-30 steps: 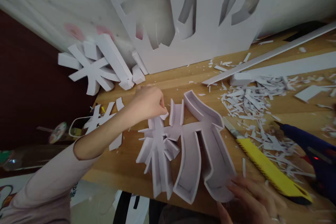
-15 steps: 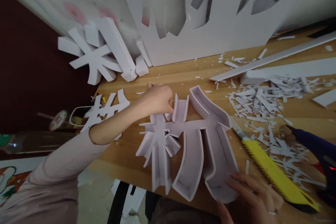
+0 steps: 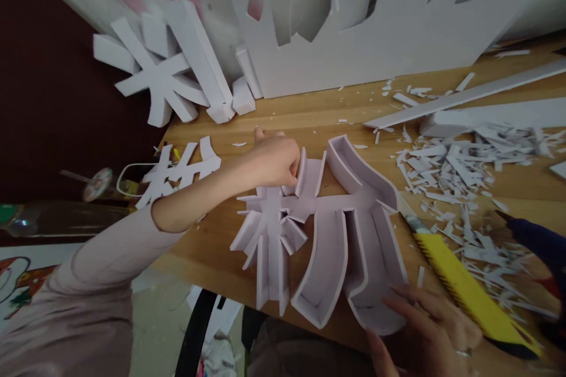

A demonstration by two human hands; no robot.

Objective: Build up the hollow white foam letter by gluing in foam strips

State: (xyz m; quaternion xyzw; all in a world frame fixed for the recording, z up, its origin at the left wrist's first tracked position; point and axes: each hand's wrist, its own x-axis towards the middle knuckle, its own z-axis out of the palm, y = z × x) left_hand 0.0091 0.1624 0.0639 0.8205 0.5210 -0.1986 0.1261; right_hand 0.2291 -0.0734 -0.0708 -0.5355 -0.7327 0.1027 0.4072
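Observation:
A hollow white foam board character (image 3: 269, 224) lies on the wooden table with thin upright walls around its strokes. My left hand (image 3: 279, 159) reaches across to its upper left part, fingers curled down. They pinch a short foam board strip (image 3: 289, 189) standing at the edge of a stroke; the fingertips are partly hidden. At the lower right end of the character, my right hand (image 3: 435, 327) grips it, thumb outside and fingers over the wall. Right beside that hand lies a yellow-handled saw (image 3: 469, 288).
A blue glue gun (image 3: 535, 238) stands at the right, near heaped white foam scraps (image 3: 455, 165). Finished foam shapes (image 3: 163, 79) lean against the wall, beside a large cut-out board (image 3: 305, 70). A flat foam character (image 3: 177, 174) and a bottle (image 3: 62, 224) are at the left.
The view has shifted slightly, so the table items sit a little higher and mostly further right. Both hands keep their places on the character.

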